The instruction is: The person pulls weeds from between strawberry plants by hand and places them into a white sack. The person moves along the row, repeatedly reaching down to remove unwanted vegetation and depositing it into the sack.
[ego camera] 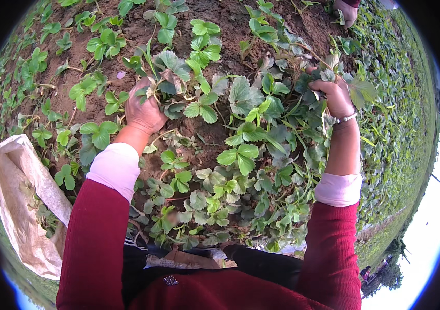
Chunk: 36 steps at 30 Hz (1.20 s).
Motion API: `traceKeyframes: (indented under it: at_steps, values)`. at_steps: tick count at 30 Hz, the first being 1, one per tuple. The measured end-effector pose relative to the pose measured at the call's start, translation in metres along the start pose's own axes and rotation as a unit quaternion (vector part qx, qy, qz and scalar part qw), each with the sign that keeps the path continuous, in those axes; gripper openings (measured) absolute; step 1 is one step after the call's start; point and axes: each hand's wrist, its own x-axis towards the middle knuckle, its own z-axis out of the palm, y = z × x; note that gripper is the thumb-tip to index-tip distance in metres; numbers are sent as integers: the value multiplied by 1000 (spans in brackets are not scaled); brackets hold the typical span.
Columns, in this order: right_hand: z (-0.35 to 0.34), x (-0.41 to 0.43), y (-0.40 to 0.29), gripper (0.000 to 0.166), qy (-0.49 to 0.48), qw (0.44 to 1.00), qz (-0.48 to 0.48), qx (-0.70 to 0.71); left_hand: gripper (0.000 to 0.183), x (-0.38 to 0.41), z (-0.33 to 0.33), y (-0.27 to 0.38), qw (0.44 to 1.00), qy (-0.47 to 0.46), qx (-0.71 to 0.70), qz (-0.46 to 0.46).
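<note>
My left hand (145, 110) is closed around the leaves and stems of a strawberry plant (171, 66), low over the soil left of the middle. On the right, my right hand (334, 95) grips a strawberry runner with leaves (330, 73); the thumb and fingers are partly covered by foliage. Between the two hands grow broad grey-green strawberry leaves (245, 95) and brighter green ones, with long grass blades among them. Dry brownish leaves hang beside my left hand's fingers. How firmly each hand holds its stems cannot be told.
An open woven sack (30, 217) with some plants inside stands at my left. Young strawberry plants (105, 42) grow in reddish soil at the upper left. Another person's hand (347, 12) reaches to the plants at the top right. Dense greenery (394, 116) covers the right side.
</note>
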Motion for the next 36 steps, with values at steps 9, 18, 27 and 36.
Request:
traceKeyframes:
  at_steps: [9, 18, 27, 36]
  values:
    - [59, -23, 32, 15, 56, 822, -153, -546, 54, 2, -2, 8, 1000, 8, -16, 13]
    - [55, -62, 56, 16, -39, 783, -268, -560, 47, 0, -2, 1, 1000, -11, 27, 1]
    - [-1, -255, 5, 32, -118, 858, -175, -468, 28, -8, -15, -12, 991, -47, 87, -85]
    - [-89, -482, 40, 9, 323, 941, 60, -82, 21, 1, -51, 60, 981, -96, -168, 25]
